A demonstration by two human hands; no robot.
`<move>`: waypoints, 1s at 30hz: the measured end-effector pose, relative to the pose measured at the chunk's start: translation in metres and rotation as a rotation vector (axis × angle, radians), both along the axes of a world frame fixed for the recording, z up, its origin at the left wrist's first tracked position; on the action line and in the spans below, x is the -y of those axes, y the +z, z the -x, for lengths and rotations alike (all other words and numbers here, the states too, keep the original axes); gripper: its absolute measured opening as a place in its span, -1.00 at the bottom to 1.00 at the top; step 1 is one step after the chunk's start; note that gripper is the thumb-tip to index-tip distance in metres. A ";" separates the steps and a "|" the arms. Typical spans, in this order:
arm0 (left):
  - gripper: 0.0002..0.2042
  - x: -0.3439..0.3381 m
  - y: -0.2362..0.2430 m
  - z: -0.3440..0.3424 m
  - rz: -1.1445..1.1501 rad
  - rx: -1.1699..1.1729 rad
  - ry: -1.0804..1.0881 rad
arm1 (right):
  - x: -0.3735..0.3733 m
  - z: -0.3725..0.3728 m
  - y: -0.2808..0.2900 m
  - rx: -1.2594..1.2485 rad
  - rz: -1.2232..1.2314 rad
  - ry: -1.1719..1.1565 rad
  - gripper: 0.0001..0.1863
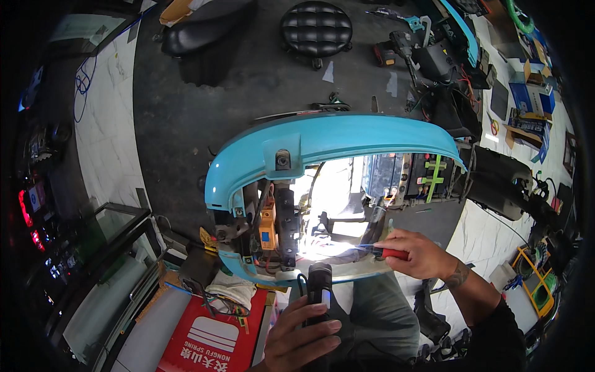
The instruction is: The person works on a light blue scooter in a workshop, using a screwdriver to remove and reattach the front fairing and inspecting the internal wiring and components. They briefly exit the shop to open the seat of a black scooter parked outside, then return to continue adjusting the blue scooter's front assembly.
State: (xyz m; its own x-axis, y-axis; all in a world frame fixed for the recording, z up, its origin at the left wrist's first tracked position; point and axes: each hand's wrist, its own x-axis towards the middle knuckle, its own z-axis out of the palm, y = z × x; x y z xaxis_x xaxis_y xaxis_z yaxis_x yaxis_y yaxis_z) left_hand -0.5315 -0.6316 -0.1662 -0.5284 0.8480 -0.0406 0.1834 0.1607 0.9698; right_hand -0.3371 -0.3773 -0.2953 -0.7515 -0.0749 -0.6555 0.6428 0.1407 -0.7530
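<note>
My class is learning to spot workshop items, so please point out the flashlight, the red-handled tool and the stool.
Flashlight [320,285], head view: on its dark barrel.
Red-handled tool [395,253], head view: on its handle.
Stool [317,28], head view: middle of its black seat.

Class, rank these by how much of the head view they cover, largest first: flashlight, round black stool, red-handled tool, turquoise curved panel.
1. Turquoise curved panel
2. Round black stool
3. Flashlight, in the left hand
4. Red-handled tool, in the right hand
</note>
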 end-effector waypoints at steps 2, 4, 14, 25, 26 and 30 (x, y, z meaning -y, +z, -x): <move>-0.69 -0.002 0.000 -0.001 0.011 -0.014 -0.001 | 0.000 -0.002 -0.001 -0.017 -0.001 -0.002 -0.57; -0.70 -0.004 -0.001 -0.001 0.016 -0.037 -0.008 | 0.000 -0.003 -0.002 -0.020 0.008 -0.012 -0.57; -0.73 -0.009 -0.002 -0.004 -0.002 -0.017 0.001 | -0.004 -0.008 0.002 -0.044 0.003 -0.031 -0.58; -0.72 -0.004 0.015 -0.002 0.099 0.116 -0.023 | -0.024 -0.031 0.037 0.075 -0.056 -0.131 -0.59; -0.72 -0.002 0.018 -0.004 0.104 0.193 0.030 | -0.027 -0.033 0.048 0.058 -0.093 -0.139 -0.59; -0.73 -0.002 0.030 -0.012 0.056 0.439 0.262 | -0.034 -0.036 0.118 -0.065 -0.176 -0.199 -0.57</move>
State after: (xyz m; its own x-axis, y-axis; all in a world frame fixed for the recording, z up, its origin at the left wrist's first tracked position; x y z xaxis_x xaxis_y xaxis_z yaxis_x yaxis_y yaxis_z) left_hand -0.5194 -0.6293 -0.1366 -0.6459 0.6795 -0.3480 -0.2929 0.2004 0.9349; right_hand -0.3016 -0.3433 -0.1775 -0.7812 0.1893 -0.5949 0.6217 0.1490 -0.7689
